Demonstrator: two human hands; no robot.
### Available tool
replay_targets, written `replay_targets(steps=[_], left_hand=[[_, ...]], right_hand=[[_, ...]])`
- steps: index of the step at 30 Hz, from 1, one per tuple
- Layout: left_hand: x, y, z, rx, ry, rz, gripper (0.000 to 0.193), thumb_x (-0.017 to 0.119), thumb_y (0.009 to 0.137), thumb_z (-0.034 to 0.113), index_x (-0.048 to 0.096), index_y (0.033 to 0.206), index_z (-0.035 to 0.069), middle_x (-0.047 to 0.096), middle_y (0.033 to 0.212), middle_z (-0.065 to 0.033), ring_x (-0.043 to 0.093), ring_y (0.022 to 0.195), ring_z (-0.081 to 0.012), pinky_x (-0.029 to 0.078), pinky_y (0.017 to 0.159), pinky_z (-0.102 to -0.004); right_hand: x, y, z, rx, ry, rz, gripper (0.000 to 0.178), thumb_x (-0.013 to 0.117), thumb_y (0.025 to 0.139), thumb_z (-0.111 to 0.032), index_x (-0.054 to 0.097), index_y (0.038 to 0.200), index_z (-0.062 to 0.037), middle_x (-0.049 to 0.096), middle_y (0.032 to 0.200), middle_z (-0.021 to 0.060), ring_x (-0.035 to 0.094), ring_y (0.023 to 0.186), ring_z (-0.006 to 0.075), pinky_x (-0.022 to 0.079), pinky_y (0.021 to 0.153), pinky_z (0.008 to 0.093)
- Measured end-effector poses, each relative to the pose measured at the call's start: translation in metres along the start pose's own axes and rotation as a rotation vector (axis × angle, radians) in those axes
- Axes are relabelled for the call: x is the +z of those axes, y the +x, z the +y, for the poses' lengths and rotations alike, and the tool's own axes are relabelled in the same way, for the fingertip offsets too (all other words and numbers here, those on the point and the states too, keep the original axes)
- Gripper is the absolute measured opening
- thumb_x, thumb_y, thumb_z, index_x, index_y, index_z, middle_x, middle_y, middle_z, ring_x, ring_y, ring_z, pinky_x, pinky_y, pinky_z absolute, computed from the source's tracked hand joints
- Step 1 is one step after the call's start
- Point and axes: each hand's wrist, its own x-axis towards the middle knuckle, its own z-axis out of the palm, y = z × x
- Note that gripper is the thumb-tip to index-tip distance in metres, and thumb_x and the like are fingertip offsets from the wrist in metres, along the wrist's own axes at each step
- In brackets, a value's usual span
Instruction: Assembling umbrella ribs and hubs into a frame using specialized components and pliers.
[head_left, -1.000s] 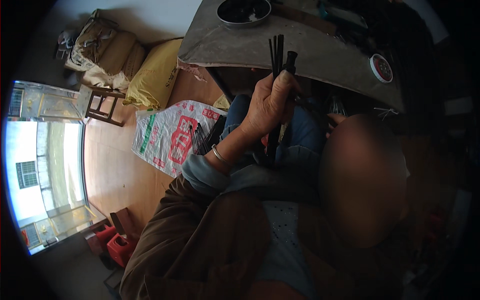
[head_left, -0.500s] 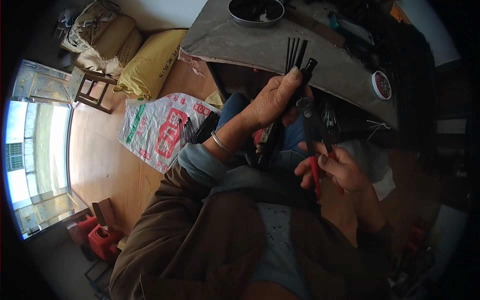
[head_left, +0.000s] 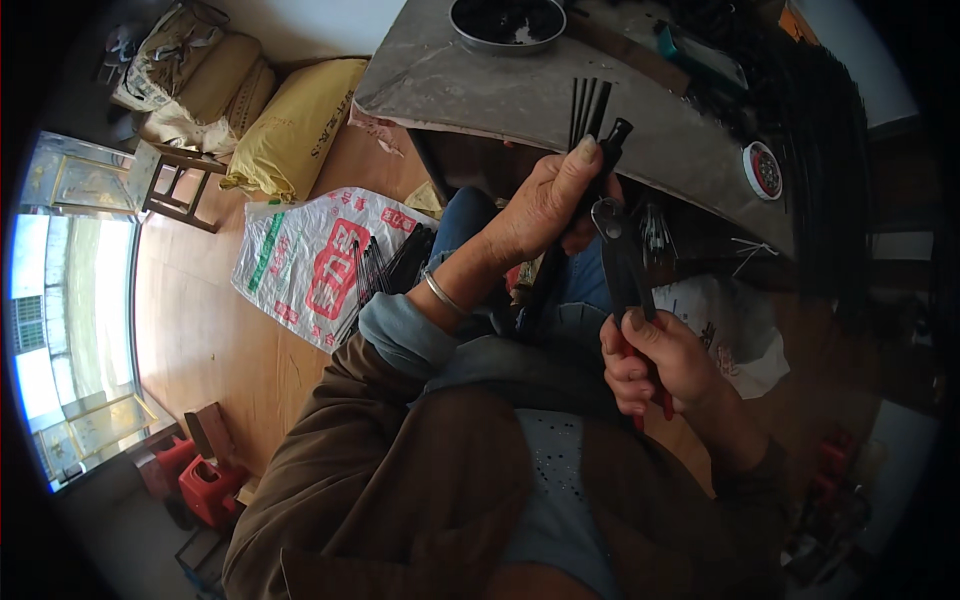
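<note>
My left hand [head_left: 545, 205] is closed around a bundle of slim black rods [head_left: 585, 112]. Above the thumb their ends stick up, beside a thicker black tube-like end [head_left: 618, 130] with a collar. The lower part of the bundle runs down between my knees, mostly hidden. In my right hand [head_left: 672, 358] is a pair of end-cutting pincers [head_left: 625, 270] with dark jaws and red handles, the fingers wrapped round the handles. The jaws lie close to the underside of my left hand, by the bundle; whether they touch a rod I cannot tell.
Ahead stands a grey-topped table [head_left: 420, 75] bearing a round metal pan [head_left: 508, 48] of dark bits and a small round tin [head_left: 762, 170]. More black rods [head_left: 405, 258] lie on a printed white sack [head_left: 290, 270] at left. Full yellow sacks [head_left: 295, 130] sit behind a wooden stool [head_left: 180, 195].
My right hand's fingers have closed round the pincers' handles, drawing them together from a spread position. My left hand keeps its hold on the rods in nearly the same place.
</note>
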Motion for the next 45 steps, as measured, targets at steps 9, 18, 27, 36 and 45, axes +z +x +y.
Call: replay_targets(steps=[9,18,27,36,45], left_hand=[[0.009,0.018,-0.008,-0.039,0.033,0.098,0.063,0.031,0.096,0.060,0.056,0.092,0.002,0.051,0.059,-0.0035,0.043,0.043,-0.0101,0.034,0.041,-0.0233],[-0.008,0.036,-0.023,-0.049,-0.088,0.265,0.057,0.036,0.097,0.057,0.053,0.088,0.003,0.044,0.056,-0.0006,0.040,0.042,-0.0091,0.032,0.039,-0.0231],[-0.019,0.042,-0.025,-0.083,-0.115,0.264,0.058,0.035,0.096,0.059,0.051,0.088,0.004,0.042,0.053,-0.0011,0.038,0.040,-0.0100,0.033,0.040,-0.0244],[-0.019,0.041,-0.028,-0.067,-0.155,0.256,0.056,0.036,0.096,0.058,0.052,0.088,0.004,0.042,0.053,-0.0012,0.038,0.040,-0.0099,0.033,0.040,-0.0242],[0.005,0.039,-0.022,-0.050,-0.124,0.268,0.057,0.040,0.095,0.057,0.054,0.090,0.002,0.044,0.055,-0.0011,0.040,0.042,-0.0087,0.032,0.040,-0.0228]], right_hand=[[-0.008,0.001,-0.006,-0.132,-0.496,0.375,0.032,0.050,0.098,-0.034,0.053,0.090,-0.0029,0.048,0.064,-0.0019,0.049,0.050,0.0086,0.040,0.045,0.0264],[-0.090,-0.018,-0.058,-1.133,-1.809,1.048,0.041,0.060,0.072,0.011,0.060,0.108,-0.0077,0.061,0.085,0.0093,0.061,0.081,0.0277,0.047,0.071,0.0415],[-0.204,-0.021,-0.164,-0.524,-1.595,1.588,0.027,0.062,0.085,-0.022,0.061,0.107,-0.0066,0.065,0.103,0.0134,0.061,0.097,0.0339,0.048,0.081,0.0444],[-0.200,-0.011,-0.178,-0.374,-1.638,1.500,0.027,0.063,0.086,-0.027,0.065,0.105,-0.0079,0.067,0.097,0.0138,0.063,0.093,0.0337,0.049,0.080,0.0426],[-0.211,-0.024,-0.186,-0.394,-1.522,1.586,0.032,0.061,0.087,-0.032,0.067,0.107,-0.0090,0.068,0.099,0.0142,0.063,0.095,0.0346,0.049,0.081,0.0430]])
